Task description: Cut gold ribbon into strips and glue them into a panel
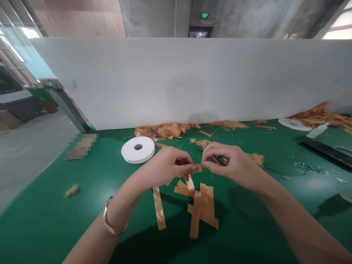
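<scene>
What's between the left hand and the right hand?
In the head view, the end of a tan strip, pinched by the left hand and reaching the fingertips of the right hand; contact there is too small to tell.

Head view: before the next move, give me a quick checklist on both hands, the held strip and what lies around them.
1. Left hand grips the short tan strip: ok, pinched at the fingertips.
2. Right hand grips it too: cannot tell; its fingertips are at the strip's end, but contact is unclear.
3. Loose strips lie separately: not ok; several overlap on the green table.
4. White roll lies flat: ok.
5. Red-handled tool fully visible: not ok; the right hand hides part of it.
</scene>
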### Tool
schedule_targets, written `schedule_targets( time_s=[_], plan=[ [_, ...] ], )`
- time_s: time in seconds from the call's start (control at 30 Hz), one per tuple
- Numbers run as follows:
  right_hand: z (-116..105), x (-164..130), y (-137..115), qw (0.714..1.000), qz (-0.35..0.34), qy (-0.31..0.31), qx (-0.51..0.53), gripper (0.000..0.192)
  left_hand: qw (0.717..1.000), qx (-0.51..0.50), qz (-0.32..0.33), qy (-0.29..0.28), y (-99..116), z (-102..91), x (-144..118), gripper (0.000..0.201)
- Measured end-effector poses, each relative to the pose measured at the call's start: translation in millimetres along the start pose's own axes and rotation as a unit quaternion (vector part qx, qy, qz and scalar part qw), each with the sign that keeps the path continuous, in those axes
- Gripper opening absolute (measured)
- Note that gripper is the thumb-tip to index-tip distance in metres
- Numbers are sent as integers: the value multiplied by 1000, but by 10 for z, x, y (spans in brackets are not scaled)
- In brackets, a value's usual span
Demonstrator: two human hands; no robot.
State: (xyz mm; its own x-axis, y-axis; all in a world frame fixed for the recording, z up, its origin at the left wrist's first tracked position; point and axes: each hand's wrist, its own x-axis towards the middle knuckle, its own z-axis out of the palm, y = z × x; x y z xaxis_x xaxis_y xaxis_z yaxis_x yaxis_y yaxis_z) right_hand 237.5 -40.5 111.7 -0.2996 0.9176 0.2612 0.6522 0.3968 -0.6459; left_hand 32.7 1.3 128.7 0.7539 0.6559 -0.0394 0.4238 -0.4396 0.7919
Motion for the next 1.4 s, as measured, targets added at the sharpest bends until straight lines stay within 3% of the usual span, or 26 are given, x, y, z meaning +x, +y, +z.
schedule_targets(
  time_s=[0.57, 0.97, 1.03, 1.13, 1.23, 1.3, 1.4],
  plan=[
    [25, 12, 54, 994, 22, -16, 102, 9, 999, -48, 12, -3, 21, 11, -14, 28],
    [64, 30, 64, 982, 2, -43, 185, 7, 998, -53, 26, -5, 121, 28, -48, 28],
    [17, 43, 104, 971, 4, -33, 236, 12, 999, -38, 34, 15, 128, 7, -62, 29],
    [-131, 61, 217, 951, 11, 46, 307, 27, 997, -10, 39, 70, 136, -52, -91, 31],
    [-253, 68, 345, 962, 17, 118, 247, 38, 997, -12, 35, 74, 140, -98, -114, 32],
    [-249, 71, 413, 982, 6, 115, 149, 42, 997, -19, 34, 66, 141, -103, -122, 32],
    [-128, 85, 451, 995, -7, 104, 8, 28, 997, -21, 27, 64, 140, -90, -125, 30]
  ],
)
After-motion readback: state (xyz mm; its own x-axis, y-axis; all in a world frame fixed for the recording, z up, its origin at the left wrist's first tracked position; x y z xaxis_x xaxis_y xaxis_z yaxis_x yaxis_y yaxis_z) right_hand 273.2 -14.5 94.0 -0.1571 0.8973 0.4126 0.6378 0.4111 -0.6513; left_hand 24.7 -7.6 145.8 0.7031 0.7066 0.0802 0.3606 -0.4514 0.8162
